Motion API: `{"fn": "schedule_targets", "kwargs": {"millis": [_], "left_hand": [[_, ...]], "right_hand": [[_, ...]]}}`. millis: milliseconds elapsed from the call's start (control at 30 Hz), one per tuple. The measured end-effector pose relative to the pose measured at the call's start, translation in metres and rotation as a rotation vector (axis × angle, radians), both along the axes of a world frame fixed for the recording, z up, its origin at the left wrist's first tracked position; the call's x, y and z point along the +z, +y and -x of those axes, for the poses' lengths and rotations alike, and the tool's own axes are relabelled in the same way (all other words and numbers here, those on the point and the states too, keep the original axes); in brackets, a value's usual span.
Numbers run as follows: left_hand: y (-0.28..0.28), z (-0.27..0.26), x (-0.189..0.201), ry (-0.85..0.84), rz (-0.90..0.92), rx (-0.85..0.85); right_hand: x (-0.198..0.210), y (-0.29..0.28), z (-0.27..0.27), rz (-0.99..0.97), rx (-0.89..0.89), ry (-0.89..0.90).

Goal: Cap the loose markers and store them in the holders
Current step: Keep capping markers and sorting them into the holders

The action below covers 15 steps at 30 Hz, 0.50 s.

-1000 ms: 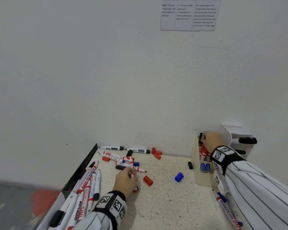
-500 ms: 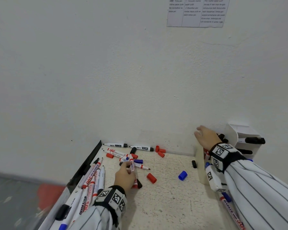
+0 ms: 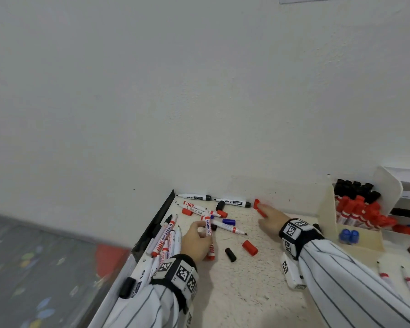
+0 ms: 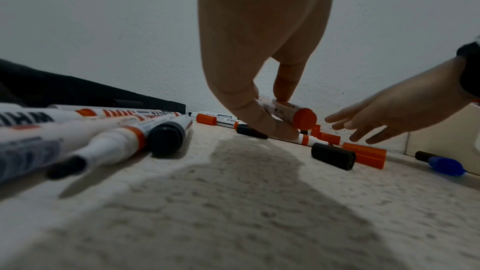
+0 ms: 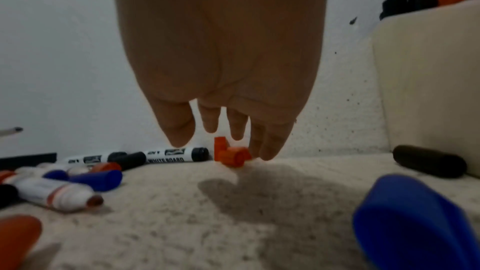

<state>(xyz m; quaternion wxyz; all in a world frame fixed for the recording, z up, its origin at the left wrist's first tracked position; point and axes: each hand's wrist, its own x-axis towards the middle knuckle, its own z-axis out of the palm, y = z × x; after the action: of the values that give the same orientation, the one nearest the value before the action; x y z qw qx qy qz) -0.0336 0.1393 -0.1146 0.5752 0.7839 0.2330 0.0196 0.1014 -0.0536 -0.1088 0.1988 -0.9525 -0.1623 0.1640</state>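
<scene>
The red marker is being pinched between thumb and fingers of the left hand, lifted slightly off the speckled table above the tangle of loose markers; its writing end is hidden, so whether it is capped cannot be told, though its red butt end is showing in the left wrist view. The right hand, which a second ago was at the holder dropping something in, is now crossing over to the two small red caps lying by the wall, fingers extended and relaxed, tips just touching or hovering at the caps, nothing grasped yet. So one marker is looking stored and the next cycle is starting: a cap is being fetched for the marker in the left hand. A black cap, a bigger red cap and a blue cap are lying loose nearby, plus a pile of uncapped markers at the left edge, so plenty remains.
</scene>
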Motion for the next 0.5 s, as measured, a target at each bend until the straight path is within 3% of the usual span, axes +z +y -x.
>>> {"fn": "schedule_targets", "kwargs": {"millis": [167,333,500], "left_hand": [[0.001,-0.005,-0.005,0.006,0.006,-0.006],[-0.005,-0.005,-0.008,-0.004,-0.015,-0.043],[-0.014,-0.004,-0.006,-0.032,-0.053,-0.029]], "right_hand": [[-0.015,0.005,-0.009,0.063,-0.046,-0.201],[-0.02,0.005,-0.009,0.006,-0.055,-0.18],[-0.003,0.009,0.004,-0.241,-0.074,-0.27]]}}
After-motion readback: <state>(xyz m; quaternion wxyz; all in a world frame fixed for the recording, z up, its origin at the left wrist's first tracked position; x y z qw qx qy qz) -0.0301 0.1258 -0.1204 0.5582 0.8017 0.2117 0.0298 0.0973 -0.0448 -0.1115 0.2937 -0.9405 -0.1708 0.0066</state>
